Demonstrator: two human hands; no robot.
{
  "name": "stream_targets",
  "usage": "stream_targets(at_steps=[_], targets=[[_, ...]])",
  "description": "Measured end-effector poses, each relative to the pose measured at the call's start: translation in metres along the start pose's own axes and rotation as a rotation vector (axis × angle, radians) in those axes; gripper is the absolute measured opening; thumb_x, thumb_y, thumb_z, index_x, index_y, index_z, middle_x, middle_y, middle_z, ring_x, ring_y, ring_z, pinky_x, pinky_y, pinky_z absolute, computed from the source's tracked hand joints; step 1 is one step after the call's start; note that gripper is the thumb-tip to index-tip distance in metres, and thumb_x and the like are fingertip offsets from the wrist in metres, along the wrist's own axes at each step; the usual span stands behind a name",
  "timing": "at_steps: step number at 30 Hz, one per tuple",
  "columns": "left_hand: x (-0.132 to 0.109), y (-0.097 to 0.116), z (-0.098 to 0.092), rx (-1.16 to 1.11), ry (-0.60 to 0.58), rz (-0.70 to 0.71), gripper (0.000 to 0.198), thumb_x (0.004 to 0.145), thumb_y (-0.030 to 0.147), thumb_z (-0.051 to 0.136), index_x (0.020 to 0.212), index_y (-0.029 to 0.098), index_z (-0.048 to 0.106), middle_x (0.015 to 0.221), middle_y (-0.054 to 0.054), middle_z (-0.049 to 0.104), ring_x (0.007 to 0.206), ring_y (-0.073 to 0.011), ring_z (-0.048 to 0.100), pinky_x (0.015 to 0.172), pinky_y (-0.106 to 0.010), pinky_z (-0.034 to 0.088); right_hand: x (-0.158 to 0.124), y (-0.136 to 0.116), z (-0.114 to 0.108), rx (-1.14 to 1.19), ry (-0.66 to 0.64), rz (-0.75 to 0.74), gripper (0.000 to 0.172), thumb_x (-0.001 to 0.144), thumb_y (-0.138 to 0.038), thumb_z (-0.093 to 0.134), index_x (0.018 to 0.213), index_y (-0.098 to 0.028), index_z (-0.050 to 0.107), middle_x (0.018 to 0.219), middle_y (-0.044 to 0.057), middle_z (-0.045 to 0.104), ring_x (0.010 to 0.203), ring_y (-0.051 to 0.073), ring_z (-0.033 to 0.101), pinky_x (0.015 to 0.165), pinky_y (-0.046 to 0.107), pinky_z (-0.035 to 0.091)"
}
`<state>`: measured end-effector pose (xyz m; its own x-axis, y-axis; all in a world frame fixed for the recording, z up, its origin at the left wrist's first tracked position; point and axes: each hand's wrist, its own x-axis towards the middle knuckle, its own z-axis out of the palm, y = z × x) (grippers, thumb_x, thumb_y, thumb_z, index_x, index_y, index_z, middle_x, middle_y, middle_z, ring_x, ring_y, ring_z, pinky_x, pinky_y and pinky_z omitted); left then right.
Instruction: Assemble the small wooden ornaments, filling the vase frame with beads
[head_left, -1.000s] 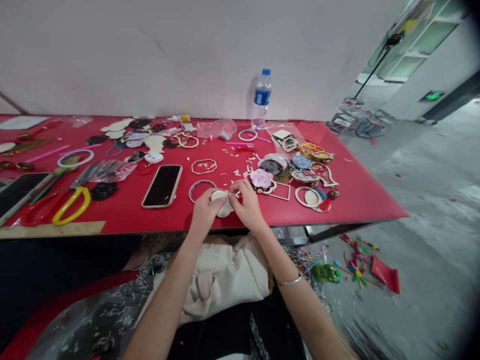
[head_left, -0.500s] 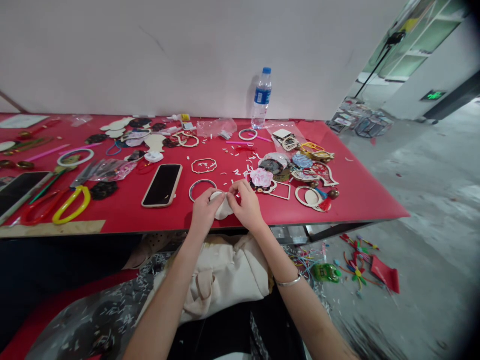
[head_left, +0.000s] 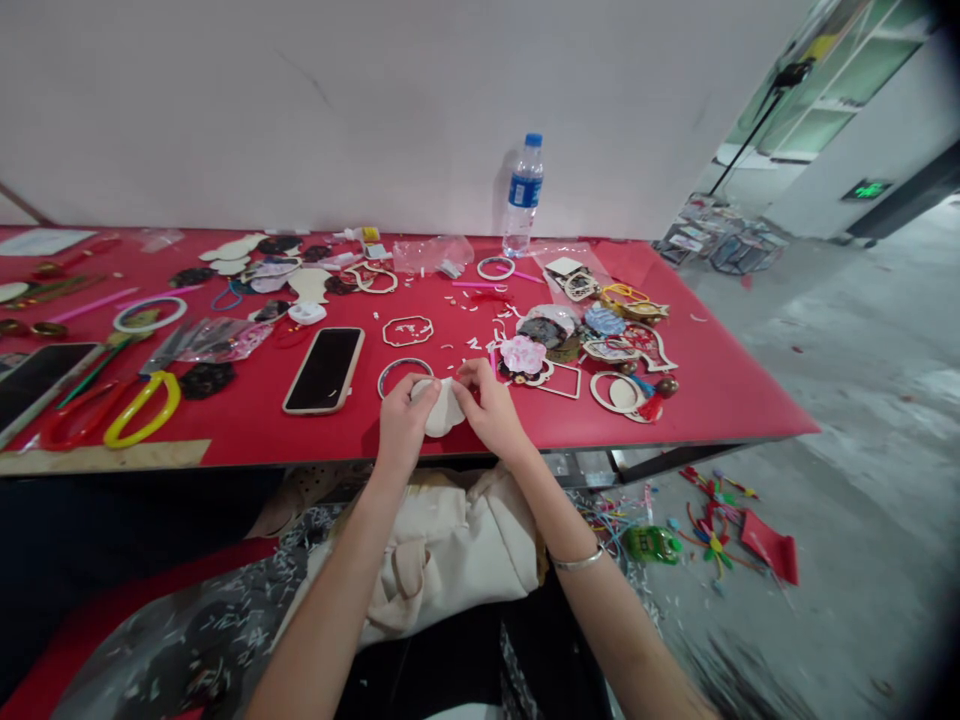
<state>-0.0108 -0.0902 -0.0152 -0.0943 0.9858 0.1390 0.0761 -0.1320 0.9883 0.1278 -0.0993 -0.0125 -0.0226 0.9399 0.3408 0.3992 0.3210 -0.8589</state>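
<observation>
Near the table's front edge, my left hand (head_left: 403, 418) is closed on a flat off-white piece (head_left: 444, 414) with a scalloped, flower-like edge. Its thumb lies over the piece. My right hand (head_left: 493, 408) pinches the upper right edge of the same piece; its fingertips are partly hidden. Just behind my left hand lies a round frame (head_left: 384, 380) with a dark patterned rim. To the right of my right hand sit a pink flower-shaped piece (head_left: 523, 354) and a thin square frame (head_left: 564, 381).
On the red table (head_left: 600, 430) a phone (head_left: 324, 370) and yellow-handled scissors (head_left: 142, 412) lie to the left. A water bottle (head_left: 523, 195) stands by the wall. Frames and tassels (head_left: 654, 400) are piled at right. A cream bag (head_left: 457, 570) rests on my lap.
My left thumb has slid over the off-white piece, and the piece has turned slightly, showing more of its face. My right fingers have shifted a little along its edge.
</observation>
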Motion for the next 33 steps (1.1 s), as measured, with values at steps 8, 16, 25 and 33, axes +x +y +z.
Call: stream_targets(at_steps=[8,16,25,33], targets=[[-0.001,0.001,0.001,-0.177,-0.033,-0.043,0.026,0.071,0.042,0.070,0.078,0.017,0.063,0.064,0.003,0.056,0.056,-0.0106,0.050,0.053,-0.021,0.040,0.000,-0.002,-0.003,-0.046,-0.045,-0.051,0.013,0.090,-0.032,0.047,0.089,-0.022,0.054,0.075,-0.001,0.060,0.069,0.014,0.056,0.066,0.023,0.042],[-0.001,0.007,0.001,-0.028,0.004,-0.072,0.027,0.068,0.043,0.072,0.073,0.016,0.066,0.060,0.003,0.058,0.055,-0.0107,0.051,0.052,-0.020,0.039,-0.003,-0.003,-0.003,-0.142,-0.082,-0.095,0.014,0.092,-0.032,0.048,0.088,-0.022,0.057,0.077,0.000,0.065,0.072,0.014,0.059,0.068,0.023,0.042],[-0.002,0.007,0.001,-0.138,-0.018,-0.059,0.026,0.071,0.040,0.070,0.066,0.016,0.062,0.056,0.004,0.053,0.051,-0.0083,0.047,0.048,-0.018,0.037,-0.002,-0.001,-0.002,-0.138,-0.059,-0.103,0.012,0.091,-0.031,0.049,0.088,-0.022,0.055,0.077,0.000,0.064,0.072,0.014,0.058,0.067,0.023,0.041],[0.001,-0.003,-0.003,-0.179,-0.210,-0.051,0.047,0.069,0.035,0.073,0.112,0.017,0.068,0.105,-0.008,0.071,0.094,-0.0223,0.065,0.079,-0.029,0.052,0.001,-0.001,-0.001,-0.184,0.210,-0.059,0.016,0.088,-0.033,0.053,0.097,-0.020,0.052,0.096,0.006,0.059,0.085,0.017,0.056,0.074,0.027,0.044]])
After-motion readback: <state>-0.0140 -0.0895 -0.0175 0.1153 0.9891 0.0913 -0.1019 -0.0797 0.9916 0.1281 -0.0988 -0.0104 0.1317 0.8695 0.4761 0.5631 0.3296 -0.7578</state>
